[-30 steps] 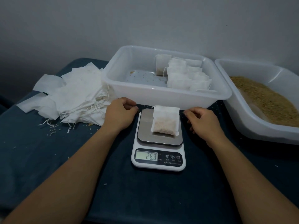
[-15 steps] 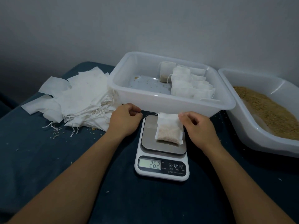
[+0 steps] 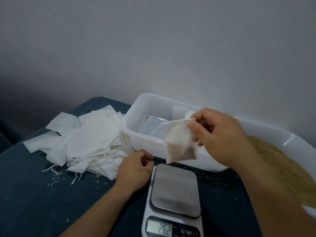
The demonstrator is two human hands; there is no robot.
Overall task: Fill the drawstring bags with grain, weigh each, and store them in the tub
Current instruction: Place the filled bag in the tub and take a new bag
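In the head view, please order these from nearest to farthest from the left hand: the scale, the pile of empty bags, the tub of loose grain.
From the left hand:
1. Scale and pile of empty bags: both right beside the hand, the scale on its right, the pile on its left; too close to rank.
2. Tub of loose grain: far right, past the scale.

Right hand (image 3: pixel 220 135) raised, pinching; left hand (image 3: pixel 135 170) low, loosely curled.
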